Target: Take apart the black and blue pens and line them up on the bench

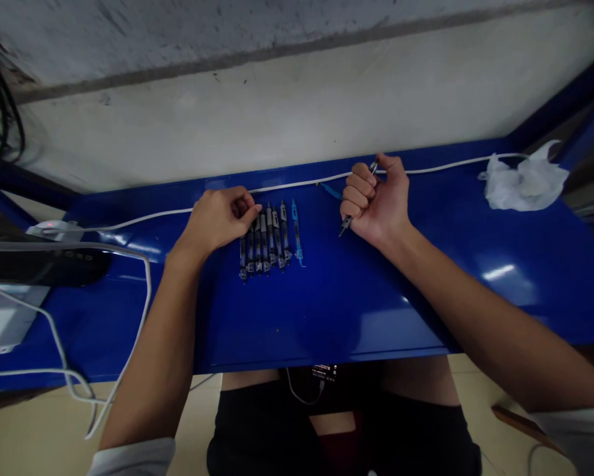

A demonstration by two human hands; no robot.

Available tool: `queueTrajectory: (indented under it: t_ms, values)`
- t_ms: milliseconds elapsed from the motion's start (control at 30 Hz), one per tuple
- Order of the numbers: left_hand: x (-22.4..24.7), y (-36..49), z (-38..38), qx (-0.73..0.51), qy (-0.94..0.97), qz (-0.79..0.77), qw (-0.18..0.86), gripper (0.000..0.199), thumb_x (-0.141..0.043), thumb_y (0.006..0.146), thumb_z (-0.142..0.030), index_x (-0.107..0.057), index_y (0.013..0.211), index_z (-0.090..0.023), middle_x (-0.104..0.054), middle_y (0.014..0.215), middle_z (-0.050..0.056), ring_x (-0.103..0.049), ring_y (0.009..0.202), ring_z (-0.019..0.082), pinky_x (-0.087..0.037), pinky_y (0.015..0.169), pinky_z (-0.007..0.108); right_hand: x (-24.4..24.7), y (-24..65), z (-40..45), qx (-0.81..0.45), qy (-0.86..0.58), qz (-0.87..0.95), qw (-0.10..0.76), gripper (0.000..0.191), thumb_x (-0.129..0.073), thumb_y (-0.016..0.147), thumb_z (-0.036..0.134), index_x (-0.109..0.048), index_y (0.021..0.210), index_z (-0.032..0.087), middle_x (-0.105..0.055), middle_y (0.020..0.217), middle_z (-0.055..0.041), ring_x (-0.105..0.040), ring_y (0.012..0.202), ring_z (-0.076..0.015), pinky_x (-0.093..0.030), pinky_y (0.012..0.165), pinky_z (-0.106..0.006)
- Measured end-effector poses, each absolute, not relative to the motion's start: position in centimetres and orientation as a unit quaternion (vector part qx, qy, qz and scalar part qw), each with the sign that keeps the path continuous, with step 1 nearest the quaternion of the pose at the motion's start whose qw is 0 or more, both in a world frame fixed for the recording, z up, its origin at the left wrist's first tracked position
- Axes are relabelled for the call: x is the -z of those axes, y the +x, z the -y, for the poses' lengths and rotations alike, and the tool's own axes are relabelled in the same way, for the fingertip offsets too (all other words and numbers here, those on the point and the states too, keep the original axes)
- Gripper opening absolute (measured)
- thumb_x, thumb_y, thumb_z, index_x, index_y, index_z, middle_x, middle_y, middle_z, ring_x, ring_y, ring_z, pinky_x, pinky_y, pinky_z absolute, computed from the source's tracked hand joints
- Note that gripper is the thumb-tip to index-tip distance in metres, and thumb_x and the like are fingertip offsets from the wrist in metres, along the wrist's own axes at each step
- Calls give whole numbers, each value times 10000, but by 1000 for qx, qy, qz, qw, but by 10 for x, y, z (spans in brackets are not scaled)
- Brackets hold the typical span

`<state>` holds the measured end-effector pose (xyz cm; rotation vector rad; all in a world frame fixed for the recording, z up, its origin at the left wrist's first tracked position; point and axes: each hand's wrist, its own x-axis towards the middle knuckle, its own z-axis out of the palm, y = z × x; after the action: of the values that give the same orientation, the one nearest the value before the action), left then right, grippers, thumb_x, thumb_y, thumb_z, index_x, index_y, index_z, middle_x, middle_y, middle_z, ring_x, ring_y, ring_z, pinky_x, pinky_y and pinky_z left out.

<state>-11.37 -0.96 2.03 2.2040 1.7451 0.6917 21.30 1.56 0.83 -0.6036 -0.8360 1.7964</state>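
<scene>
Several clear-barrelled black pens (277, 239) lie side by side in a row on the blue shelf (327, 311), with one light-blue pen (296, 231) at the row's right end. My left hand (225, 215) rests over the upper ends of the leftmost pens. Its thumb and fingertips are closed at a pen's top, and the grip is partly hidden. To the right, my right hand (376, 198) is raised with its fingers wrapped round a black pen (345, 225), whose ends stick out above and below the fist. Another blue pen-like piece (331, 191) lies partly behind that hand.
A white cable (297, 184) runs along the back of the shelf by the wall. A crumpled white plastic bag (522, 182) sits at the right. At the left are a black device (39, 264), a white box (14, 317) and looping cables (145, 297).
</scene>
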Motion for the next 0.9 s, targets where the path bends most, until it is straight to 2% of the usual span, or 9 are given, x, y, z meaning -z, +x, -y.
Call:
queueTrajectory:
  t_ms: [100, 167, 267, 367, 533, 600, 700, 800, 900]
  values:
    - [-24, -112, 11, -224, 757, -603, 118, 97, -725, 857, -328, -768, 892, -248, -768, 769, 37, -664, 656, 228, -463, 701, 379, -9, 211, -17, -738, -263, 345, 518, 667, -773, 960, 692, -312, 681, 299, -231, 509, 85, -228, 479, -135, -285, 430, -312]
    - [-26, -112, 12, -208, 758, -605, 128, 145, -694, 821, -265, -778, 938, -254, -769, 779, 35, -661, 664, 231, -451, 687, 372, -10, 208, -18, -729, -268, 345, 528, 652, -779, 963, 663, -321, 678, 297, -253, 509, 78, -282, 491, -144, -333, 454, -312]
    - [-27, -113, 12, -195, 760, -602, 148, 240, -680, 762, -213, -781, 973, -267, -772, 788, 34, -672, 693, 244, -444, 674, 364, -11, 204, -19, -711, -251, 349, 557, 606, -776, 949, 686, -397, 692, 288, -404, 563, 46, -445, 568, -165, -440, 536, -316]
    - [-26, -116, 11, -186, 762, -605, 140, 256, -687, 732, -190, -773, 959, -269, -786, 811, 38, -679, 703, 254, -439, 671, 368, -10, 203, -20, -680, -254, 377, 575, 533, -745, 937, 764, -555, 786, 289, -539, 654, 19, -553, 658, -185, -486, 600, -325]
    - [-30, -119, 12, -142, 760, -625, 103, 244, -692, 769, -231, -744, 1003, -268, -803, 886, 45, -692, 745, 264, -443, 671, 384, -8, 202, -13, -495, -369, 531, 580, 585, -620, 971, 883, -698, 996, 304, -575, 686, 5, -567, 646, -208, -479, 625, -355]
    - [-34, -120, 13, -106, 756, -639, 95, 249, -691, 807, -283, -737, 1051, -263, -813, 947, 50, -708, 793, 275, -456, 692, 391, -9, 200, -6, -363, -403, 647, 537, 581, -555, 1028, 854, -723, 1075, 300, -684, 835, -38, -639, 763, -236, -522, 717, -385]
    - [-39, -121, 14, -68, 746, -655, 96, 274, -707, 824, -332, -733, 1086, -255, -817, 937, 49, -727, 827, 293, -477, 735, 400, -8, 196, 5, -182, -409, 801, 397, 602, -544, 1055, 817, -731, 1234, 273, -766, 1116, -104, -697, 1020, -298, -559, 861, -432]
    - [-40, -120, 15, -71, 741, -660, 101, 276, -711, 805, -304, -736, 1076, -260, -818, 894, 37, -741, 842, 305, -478, 741, 397, -7, 195, 9, -97, -418, 848, 312, 601, -512, 1089, 768, -699, 1326, 248, -765, 1161, -127, -704, 1054, -315, -571, 852, -428]
    - [-40, -118, 16, -98, 742, -654, 113, 260, -708, 787, -262, -743, 1045, -253, -813, 870, 31, -738, 813, 283, -469, 730, 379, -4, 199, 2, -50, -446, 843, 298, 485, -370, 1179, 569, -686, 1319, 230, -746, 1208, -157, -700, 1092, -329, -575, 886, -453]
